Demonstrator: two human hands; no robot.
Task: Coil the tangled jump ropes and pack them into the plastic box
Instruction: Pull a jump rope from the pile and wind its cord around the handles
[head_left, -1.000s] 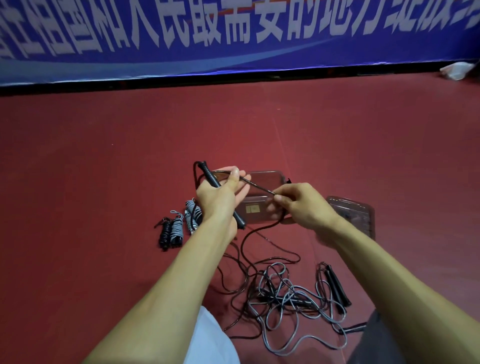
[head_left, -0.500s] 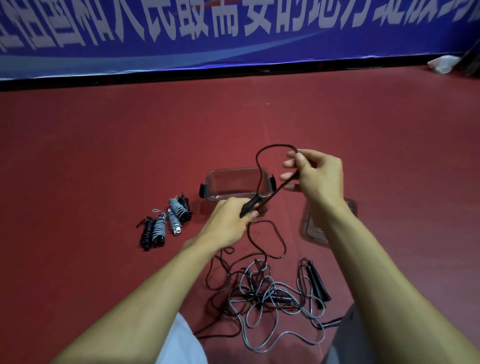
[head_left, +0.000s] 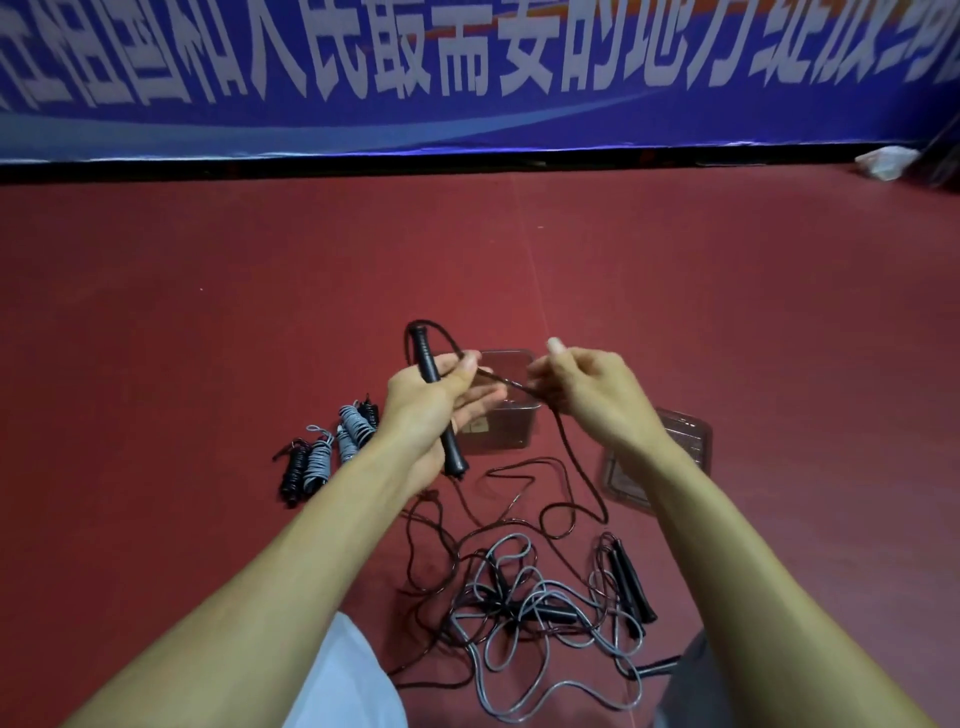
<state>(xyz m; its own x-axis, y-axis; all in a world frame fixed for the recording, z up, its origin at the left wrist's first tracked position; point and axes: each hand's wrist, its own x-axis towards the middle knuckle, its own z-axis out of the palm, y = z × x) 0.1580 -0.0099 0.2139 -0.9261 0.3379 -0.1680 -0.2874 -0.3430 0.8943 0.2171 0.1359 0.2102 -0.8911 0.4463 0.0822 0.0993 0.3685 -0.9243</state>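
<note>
My left hand (head_left: 441, 405) grips a black jump-rope handle (head_left: 435, 400) held nearly upright, thumb pressing the dark cord across it. My right hand (head_left: 582, 392) pinches the same dark cord (head_left: 574, 457), which runs taut between the hands and then drops to the floor. Behind the hands sits the clear plastic box (head_left: 506, 426), partly hidden. A tangle of grey and dark ropes (head_left: 519, 613) with black handles lies on the red floor below my arms. Several coiled ropes (head_left: 332, 447) lie in a row left of the box.
The box's clear lid (head_left: 680, 441) lies flat on the floor to the right, partly behind my right forearm. A blue banner wall (head_left: 467, 78) runs along the far edge. A white crumpled object (head_left: 885, 161) sits at the far right. My knees show at the bottom.
The left hand turned the handle upright again and lifted it in front of the box. The right hand came down from its raised loop and now pulls the cord taut beside the handle.
</note>
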